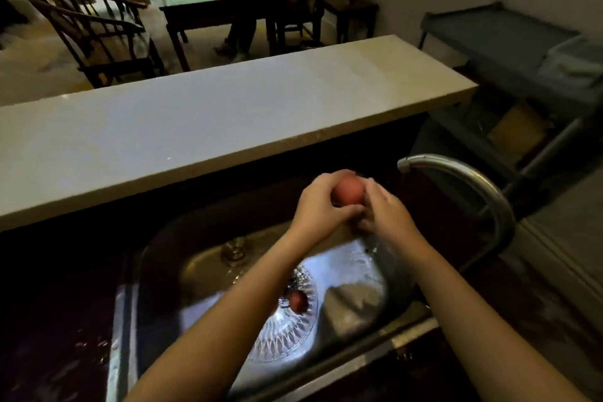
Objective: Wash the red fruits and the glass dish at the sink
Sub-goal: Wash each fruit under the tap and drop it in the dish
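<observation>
Dim kitchen sink (156, 258), tap (463, 179) alongside: left hand (318, 206) and right hand (386, 210) both curl around one red fruit (349, 190), evidently rubbing it; another fruit (297, 301) sits in the glass dish (290, 326) below, likely next.

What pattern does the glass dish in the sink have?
A clear cut-glass dish, ribs radiating from its centre; head view.

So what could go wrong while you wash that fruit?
The left hand and right hand hold the red fruit up over the sink. If wet, it might slip and drop onto the glass dish below, perhaps chipping it or bruising the other fruit lying in it.
</observation>
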### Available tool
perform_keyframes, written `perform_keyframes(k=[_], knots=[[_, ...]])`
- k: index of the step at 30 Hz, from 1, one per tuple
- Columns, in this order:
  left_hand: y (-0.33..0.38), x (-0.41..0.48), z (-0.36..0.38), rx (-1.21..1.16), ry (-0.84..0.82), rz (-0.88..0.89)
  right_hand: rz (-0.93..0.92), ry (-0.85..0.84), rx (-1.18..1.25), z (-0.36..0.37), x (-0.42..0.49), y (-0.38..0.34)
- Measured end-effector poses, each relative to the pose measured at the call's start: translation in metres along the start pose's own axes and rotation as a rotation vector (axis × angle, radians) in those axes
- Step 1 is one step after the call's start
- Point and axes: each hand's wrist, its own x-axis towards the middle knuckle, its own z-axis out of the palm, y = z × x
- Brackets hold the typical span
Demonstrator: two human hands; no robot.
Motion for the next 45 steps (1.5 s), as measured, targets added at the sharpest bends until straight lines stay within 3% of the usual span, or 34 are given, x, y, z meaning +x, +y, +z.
perform_keyframes(k=[2, 4, 7, 11, 28, 34, 38, 45], knots=[[0.005, 0.008, 0.031, -0.025, -0.105, 0.0, 0.197, 0.104, 0.27, -0.02, 0.0, 0.012], [0.011, 0.016, 0.057, -0.064, -0.164, -0.014, 0.286, 0.187, 0.373, -0.041, -0.001, 0.023], [0.018, 0.025, 0.085, -0.101, -0.216, -0.02, 0.347, 0.302, 0.389, -0.066, -0.003, 0.032], [0.019, 0.033, 0.102, -0.124, -0.24, -0.011, 0.282, 0.272, 0.503, -0.077, 0.001, 0.035], [0.005, 0.033, 0.097, -0.268, -0.196, -0.108, 0.234, 0.166, 0.452, -0.066, 0.011, 0.04], [0.009, 0.03, 0.095, 0.035, -0.123, 0.043, 0.204, 0.208, 0.058, -0.058, 0.017, 0.04], [0.012, 0.034, 0.089, 0.146, -0.111, 0.115, 0.257, 0.287, 0.041, -0.053, 0.029, 0.027], [0.014, 0.045, 0.072, 0.176, -0.231, 0.21, 0.198, 0.179, -0.062, -0.054, 0.028, 0.024]])
